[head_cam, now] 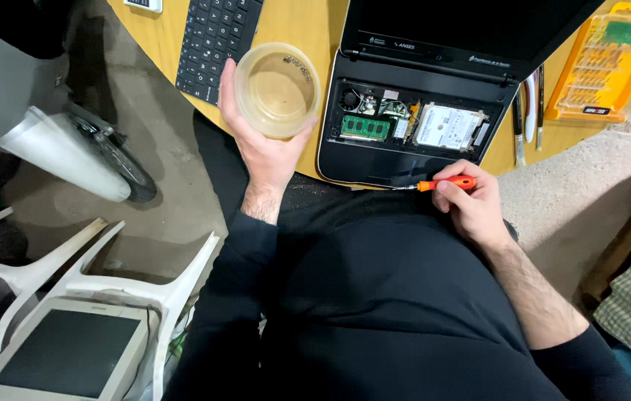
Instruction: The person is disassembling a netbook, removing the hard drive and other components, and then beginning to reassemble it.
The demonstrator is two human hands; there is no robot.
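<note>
Wooden table (pixel 308 26) across frame top: opened laptop (pixel 412 122) at centre, keyboard (pixel 215 41) upper left, yellow bit case (pixel 609 63) upper right. Our left hand (pixel 267 145) cups a clear tub (pixel 277 89) left of the laptop; our right hand (pixel 471 200) pinches an orange screwdriver (pixel 442 184) at its lower edge.

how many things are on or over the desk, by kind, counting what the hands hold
clear plastic tub, in the left hand: 1
orange-handled screwdriver, in the right hand: 1
opened laptop: 1
black keyboard: 1
yellow bit set case: 1
slim tools beside the laptop: about 3, hard to separate
total: about 8
</note>
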